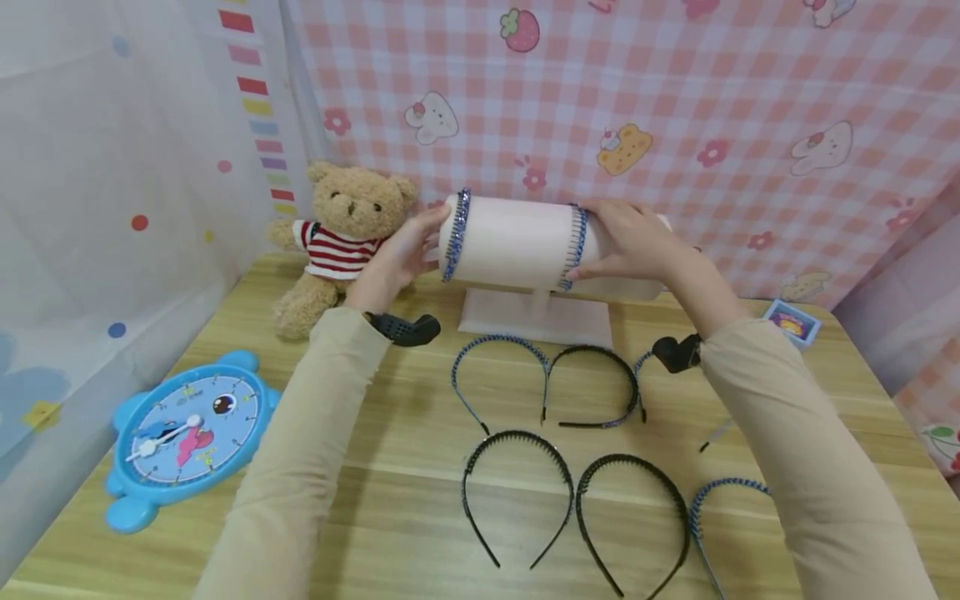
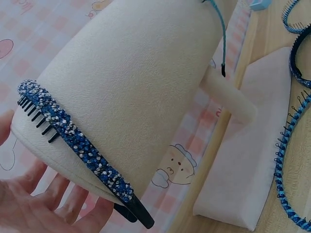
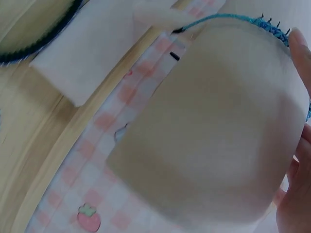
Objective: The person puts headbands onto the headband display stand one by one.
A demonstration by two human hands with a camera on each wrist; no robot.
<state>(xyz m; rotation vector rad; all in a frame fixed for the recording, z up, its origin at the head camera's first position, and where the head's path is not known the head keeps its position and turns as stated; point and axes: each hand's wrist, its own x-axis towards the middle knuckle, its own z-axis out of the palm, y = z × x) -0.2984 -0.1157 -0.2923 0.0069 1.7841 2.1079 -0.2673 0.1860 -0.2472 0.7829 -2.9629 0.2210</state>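
Observation:
A pale cylindrical headband stand (image 1: 517,237) rises on a flat base (image 1: 536,315) at the back of the table. Round its left end sits a glittery blue-and-silver headband (image 2: 92,150), its comb teeth pointing outward. My left hand (image 1: 411,250) holds that end of the roll, fingers spread along its edge and thumb at the rim. Further right a blue wrapped headband (image 1: 577,242) goes round the roll. My right hand (image 1: 633,242) grips over the roll at this headband, fingertips at its top and thumb (image 3: 300,56) against its front.
On the table in front lie several headbands, among them a blue one (image 1: 498,340) and a black one (image 1: 517,435). A teddy bear (image 1: 348,217) sits left of the stand. A blue toy clock (image 1: 193,429) lies at left, and a small blue box (image 1: 793,323) stands at right.

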